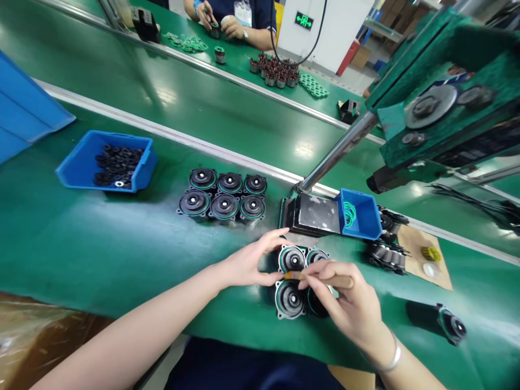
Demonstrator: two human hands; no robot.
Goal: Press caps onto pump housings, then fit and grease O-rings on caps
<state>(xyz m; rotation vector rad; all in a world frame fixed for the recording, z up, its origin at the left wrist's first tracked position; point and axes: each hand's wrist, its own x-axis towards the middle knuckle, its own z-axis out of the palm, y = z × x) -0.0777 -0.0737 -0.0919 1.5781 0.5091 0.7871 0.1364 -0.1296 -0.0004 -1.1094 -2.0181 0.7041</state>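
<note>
Brush (294, 275) in right hand (345, 297) over 4 housings (290, 299)

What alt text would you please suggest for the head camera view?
A person's right hand holds a brush over a cluster of round black housings, with the left hand at their edge, on a green bench. Farther left are six similar housings and a blue bin of small black parts.

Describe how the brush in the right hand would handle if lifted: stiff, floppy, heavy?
The brush would probably feel light: it is slim and pinched in the right hand. Its straight, wood-coloured handle looks stiff. The orange tip, if bristle as it appears, likely flexes when pressed.
</note>
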